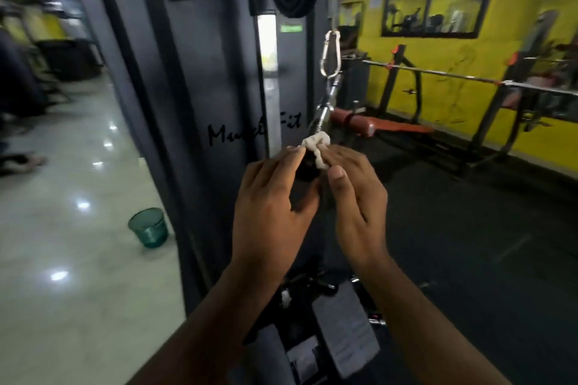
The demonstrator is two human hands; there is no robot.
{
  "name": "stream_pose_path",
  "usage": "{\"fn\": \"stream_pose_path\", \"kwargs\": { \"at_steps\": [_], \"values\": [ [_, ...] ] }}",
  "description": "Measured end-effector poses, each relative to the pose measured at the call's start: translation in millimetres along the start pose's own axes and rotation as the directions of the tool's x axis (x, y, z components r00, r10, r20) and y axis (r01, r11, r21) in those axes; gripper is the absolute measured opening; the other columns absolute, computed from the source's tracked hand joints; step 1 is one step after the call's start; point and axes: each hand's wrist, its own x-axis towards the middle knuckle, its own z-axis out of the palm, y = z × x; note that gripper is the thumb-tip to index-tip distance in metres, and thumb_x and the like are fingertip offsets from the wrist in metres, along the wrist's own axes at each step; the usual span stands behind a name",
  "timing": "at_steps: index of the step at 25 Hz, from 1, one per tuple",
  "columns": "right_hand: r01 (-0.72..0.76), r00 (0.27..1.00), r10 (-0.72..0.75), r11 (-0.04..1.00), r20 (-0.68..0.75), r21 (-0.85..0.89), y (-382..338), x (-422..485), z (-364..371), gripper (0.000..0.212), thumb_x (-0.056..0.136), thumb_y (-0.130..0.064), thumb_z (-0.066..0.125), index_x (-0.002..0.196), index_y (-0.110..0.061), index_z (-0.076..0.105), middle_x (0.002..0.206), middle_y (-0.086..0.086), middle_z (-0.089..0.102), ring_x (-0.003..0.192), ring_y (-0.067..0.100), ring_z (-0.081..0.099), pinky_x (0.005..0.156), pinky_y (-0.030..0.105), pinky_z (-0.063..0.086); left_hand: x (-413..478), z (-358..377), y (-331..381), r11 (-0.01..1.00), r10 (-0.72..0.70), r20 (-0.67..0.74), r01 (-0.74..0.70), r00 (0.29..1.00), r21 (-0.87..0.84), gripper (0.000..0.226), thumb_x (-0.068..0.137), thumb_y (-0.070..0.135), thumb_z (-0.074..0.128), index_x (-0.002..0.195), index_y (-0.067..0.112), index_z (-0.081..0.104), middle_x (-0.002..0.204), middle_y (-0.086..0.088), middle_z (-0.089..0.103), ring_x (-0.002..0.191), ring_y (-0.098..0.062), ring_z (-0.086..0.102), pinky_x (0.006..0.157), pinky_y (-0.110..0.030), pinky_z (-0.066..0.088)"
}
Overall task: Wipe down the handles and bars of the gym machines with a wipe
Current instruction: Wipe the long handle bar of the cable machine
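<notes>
Yellow wall (438, 51) behind; bar (327, 103) aslant, lower end perhaps under wipe (317, 144) between hands (272, 197) (359, 194).

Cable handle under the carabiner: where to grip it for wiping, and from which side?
Grip the dark lower end, coming from below on the near side. It hangs free from the carabiner and tilts toward the camera, so that end is nearest. Steadying it there should leave the chrome shaft clear for the wipe.

Machine column (219, 87) blocks left; right of the hanging bar (325, 106) seems open.
</notes>
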Motion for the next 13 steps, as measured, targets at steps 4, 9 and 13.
{"fn": "stream_pose_path", "kwargs": {
  "at_steps": [4, 9, 13],
  "values": [
    [0.271, 0.953, -0.262, 0.962, 0.152, -0.036, 19.4, 14.2, 10.1, 0.029, 0.098, -0.012, 0.052, 0.120, 0.001, 0.066, 0.125, 0.013, 0.064, 0.122, 0.025, 0.056, 0.108, 0.032, 0.041, -0.8, -2.0, 0.7, 0.987, -0.125, -0.071, 0.131, 0.990, 0.089, 0.043, 0.085, 0.030, 0.070, 0.123, 0.009, 0.065, 0.118, -0.005, 0.068, 0.109, -0.016, 0.059, 0.098, -0.008, 0.033],
    [0.330, 0.924, -0.298, 0.938, 0.241, -0.105, 42.0, 47.0, 20.5, 0.029, 0.092, -0.010, 0.062, 0.119, -0.006, 0.068, 0.124, 0.010, 0.066, 0.120, 0.023, 0.058, 0.108, 0.029, 0.042, 2.2, -9.3, 0.7, 0.967, -0.198, -0.082, 0.209, 0.977, 0.145, 0.043, 0.083, 0.023, 0.076, 0.123, 0.012, 0.065, 0.120, 0.008, 0.063, 0.111, 0.000, 0.056, 0.099, -0.006, 0.036],
    [0.513, 0.807, -0.463, 0.857, 0.367, -0.047, 43.7, 45.9, 16.7, 0.033, 0.093, -0.017, 0.051, 0.122, -0.007, 0.066, 0.126, 0.011, 0.066, 0.121, 0.024, 0.059, 0.107, 0.035, 0.044, -3.0, -5.6, 1.8, 0.950, -0.240, -0.064, 0.248, 0.969, 0.192, 0.044, 0.082, 0.021, 0.078, 0.123, 0.012, 0.066, 0.122, 0.003, 0.067, 0.110, 0.000, 0.060, 0.098, -0.009, 0.040]
  ]
}}
